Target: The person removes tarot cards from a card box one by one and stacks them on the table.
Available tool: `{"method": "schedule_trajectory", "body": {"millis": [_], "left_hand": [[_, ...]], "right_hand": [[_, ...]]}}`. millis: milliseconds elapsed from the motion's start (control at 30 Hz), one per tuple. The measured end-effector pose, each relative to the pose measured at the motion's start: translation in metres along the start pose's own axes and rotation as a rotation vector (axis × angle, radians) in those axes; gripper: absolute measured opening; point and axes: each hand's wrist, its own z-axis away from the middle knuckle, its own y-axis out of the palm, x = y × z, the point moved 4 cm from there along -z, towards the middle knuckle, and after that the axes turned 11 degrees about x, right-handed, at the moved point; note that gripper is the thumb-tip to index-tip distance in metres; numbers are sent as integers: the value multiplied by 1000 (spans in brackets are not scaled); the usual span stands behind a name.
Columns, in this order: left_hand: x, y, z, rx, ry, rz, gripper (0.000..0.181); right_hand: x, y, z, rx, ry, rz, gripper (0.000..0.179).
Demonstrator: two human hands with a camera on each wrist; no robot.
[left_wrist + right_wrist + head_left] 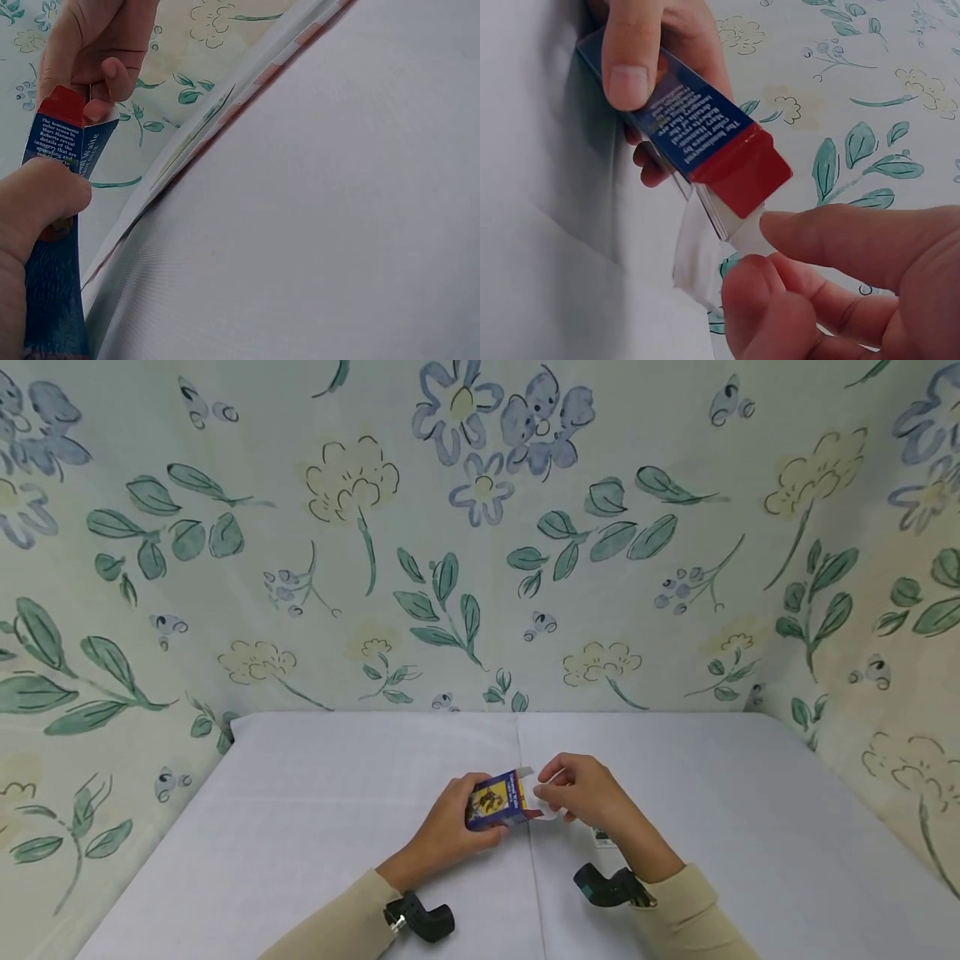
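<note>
A floral hanging (450,539) with blue blossoms, pale yellow blooms and green leaves fills the back and both sides, meeting a table (337,814) spread with white cloth, its fold line running from the far edge toward the person. Two cream sleeves (341,914) reach in from the near edge. The left hand (448,817) grips a small blue box (492,802) near the middle of the table, its thumb lying across a printed side and hiding some of the lettering. The right hand (588,789) is at the box's other end, fingers bent close to the opening — whether they pinch anything there I cannot tell, since the fingers themselves block the view. On each wrist sits a black device (423,920). The box is tilted, a yellow picture panel facing up and its end toward the right hand open, with a red flap (746,176) and a white flap (697,255) standing out from it. Smallest is a printed piece (602,837) on the cloth beside the right wrist — partly covered by that arm in the head view, so its full shape is hidden.
</note>
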Motion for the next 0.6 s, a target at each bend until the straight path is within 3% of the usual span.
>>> {"method": "schedule_trajectory", "body": {"millis": [600], "left_hand": [[2,1,1,-4,35,-11,70]], "right_hand": [[-3,17,-1,-1,-4,-13,18]]}}
